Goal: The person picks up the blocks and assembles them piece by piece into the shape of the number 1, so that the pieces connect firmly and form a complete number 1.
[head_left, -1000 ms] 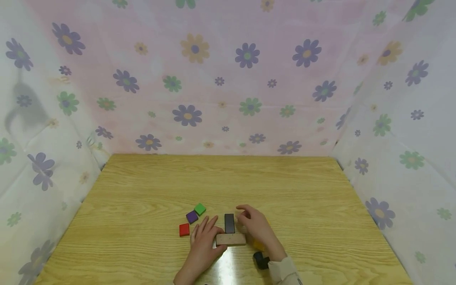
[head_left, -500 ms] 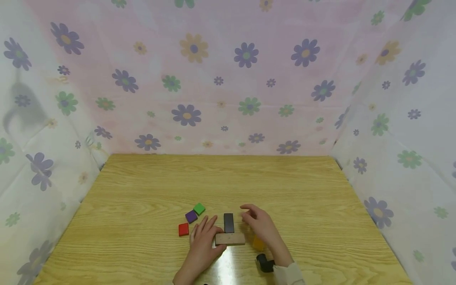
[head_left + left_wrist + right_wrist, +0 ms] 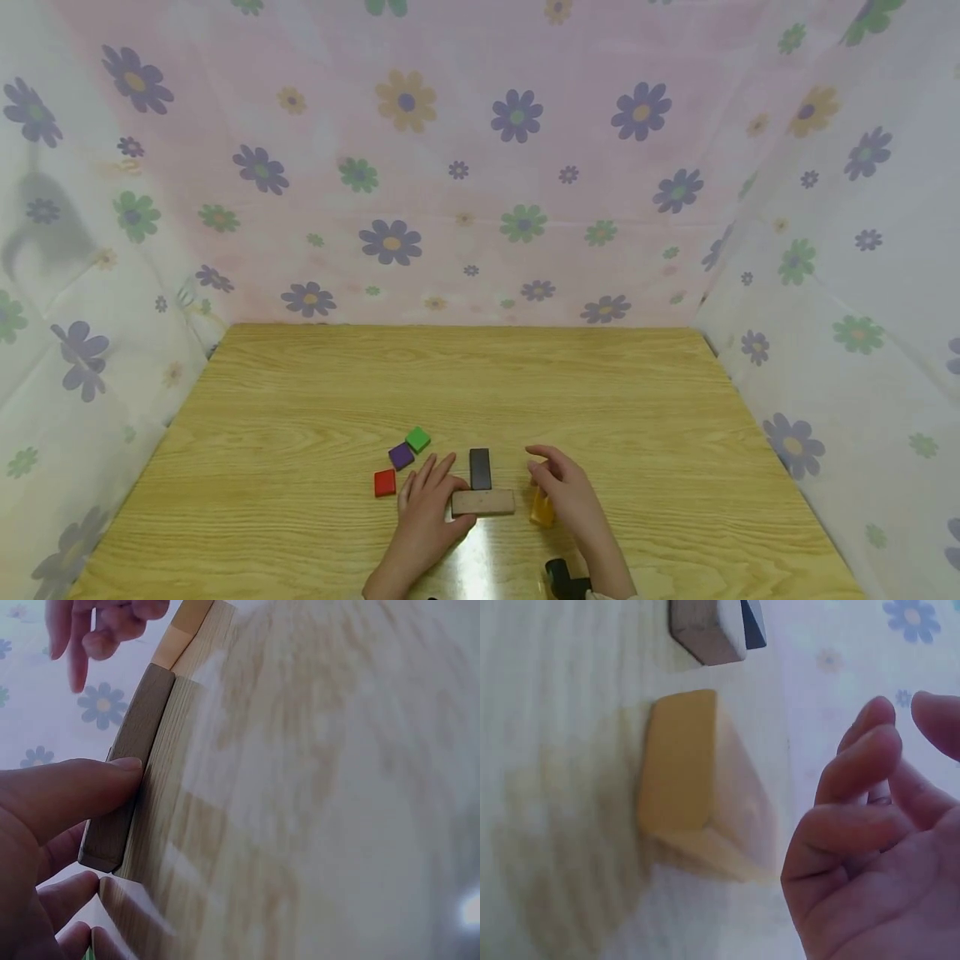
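Observation:
My left hand [image 3: 426,521] pinches a pale wooden block [image 3: 483,502] at its left end. In the left wrist view the thumb [image 3: 112,780] presses the near side of that block, and the other fingers lie partly hidden behind it. A black rectangular block [image 3: 480,469] extends away from the wooden block's far side, forming a T shape. My right hand [image 3: 581,500] is raised to the right with loosely bent fingers and holds nothing. Beside and partly under it in the head view sits a yellow-orange block [image 3: 542,511], which the right wrist view shows apart from the fingers.
Red [image 3: 385,483], purple [image 3: 401,456] and green [image 3: 417,440] square tiles lie left of my left hand. A black wrist camera [image 3: 564,581] shows at my right wrist. Flowered cloth [image 3: 480,167] rises behind and on both sides of the wooden table [image 3: 480,375].
My right hand has drawn back to the right, away from the black block, and more of the yellow-orange block shows. The left hand and the wooden block keep their place.

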`<state>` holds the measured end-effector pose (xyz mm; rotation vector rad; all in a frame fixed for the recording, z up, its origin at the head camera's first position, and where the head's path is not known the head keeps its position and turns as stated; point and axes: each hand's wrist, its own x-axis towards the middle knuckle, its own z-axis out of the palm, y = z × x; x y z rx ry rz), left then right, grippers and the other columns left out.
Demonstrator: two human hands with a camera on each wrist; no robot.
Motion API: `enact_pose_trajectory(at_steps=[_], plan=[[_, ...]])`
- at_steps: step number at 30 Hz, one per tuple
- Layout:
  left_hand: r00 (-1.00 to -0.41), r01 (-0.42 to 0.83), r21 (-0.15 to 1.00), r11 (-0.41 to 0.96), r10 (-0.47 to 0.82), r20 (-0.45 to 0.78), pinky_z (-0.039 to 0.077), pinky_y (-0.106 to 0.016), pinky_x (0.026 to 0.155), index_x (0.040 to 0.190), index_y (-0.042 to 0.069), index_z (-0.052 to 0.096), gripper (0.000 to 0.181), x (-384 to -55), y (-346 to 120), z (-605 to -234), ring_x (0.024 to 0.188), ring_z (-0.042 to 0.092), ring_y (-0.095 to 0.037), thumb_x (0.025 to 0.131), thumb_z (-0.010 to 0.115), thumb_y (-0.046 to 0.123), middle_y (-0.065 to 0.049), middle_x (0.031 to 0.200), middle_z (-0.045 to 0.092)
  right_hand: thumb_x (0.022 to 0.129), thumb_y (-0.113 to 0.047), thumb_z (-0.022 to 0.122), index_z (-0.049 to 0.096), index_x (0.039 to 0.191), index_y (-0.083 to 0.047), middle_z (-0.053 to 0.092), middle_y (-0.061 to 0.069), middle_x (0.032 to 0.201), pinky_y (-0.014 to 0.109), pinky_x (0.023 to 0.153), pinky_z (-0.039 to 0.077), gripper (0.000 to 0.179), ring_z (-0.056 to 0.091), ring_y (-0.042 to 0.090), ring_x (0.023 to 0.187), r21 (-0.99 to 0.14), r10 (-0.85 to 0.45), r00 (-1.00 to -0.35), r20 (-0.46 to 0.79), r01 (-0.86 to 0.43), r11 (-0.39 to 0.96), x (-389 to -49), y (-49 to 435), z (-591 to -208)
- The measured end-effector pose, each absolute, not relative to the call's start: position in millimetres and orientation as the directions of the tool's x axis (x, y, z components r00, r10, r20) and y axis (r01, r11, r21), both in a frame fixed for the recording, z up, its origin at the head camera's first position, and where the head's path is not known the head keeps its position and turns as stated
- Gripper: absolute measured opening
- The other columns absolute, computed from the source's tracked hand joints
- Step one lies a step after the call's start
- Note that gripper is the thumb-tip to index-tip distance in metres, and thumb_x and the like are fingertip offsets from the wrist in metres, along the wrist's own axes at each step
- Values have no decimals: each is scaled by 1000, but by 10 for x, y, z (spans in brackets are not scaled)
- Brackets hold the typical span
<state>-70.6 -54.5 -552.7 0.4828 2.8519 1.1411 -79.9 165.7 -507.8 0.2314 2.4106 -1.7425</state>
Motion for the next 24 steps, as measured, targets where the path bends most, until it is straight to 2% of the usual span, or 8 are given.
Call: enact_pose_trajectory(at_steps=[8,20,24], plan=[[-950,274,683,677,301,83,2,-53,97,93,27,58,27,-713,-548,-5544,132,14,-30,71,71,35,-4,140,33,87,-27,57,56,117,-11,51,7,74,27,56,41,34,47,18,65,-925,94,-960,-262,278,258,-685,1750,-5115],[-951,268,677,686,299,73,2,-53,97,93,25,58,27,-708,-544,-5502,132,15,-31,71,71,35,-4,140,34,87,-25,56,48,124,-7,51,5,71,23,50,38,42,45,16,59,-900,62,-958,-280,285,331,-629,1795,-5205],[-952,265,671,693,297,69,2,-53,97,93,26,58,27,-704,-544,-5490,132,15,-30,71,71,35,-4,140,34,86,-27,58,47,125,-9,50,3,70,23,50,37,45,45,14,57,-890,80,-952,-296,305,338,-622,1807,-5226]])
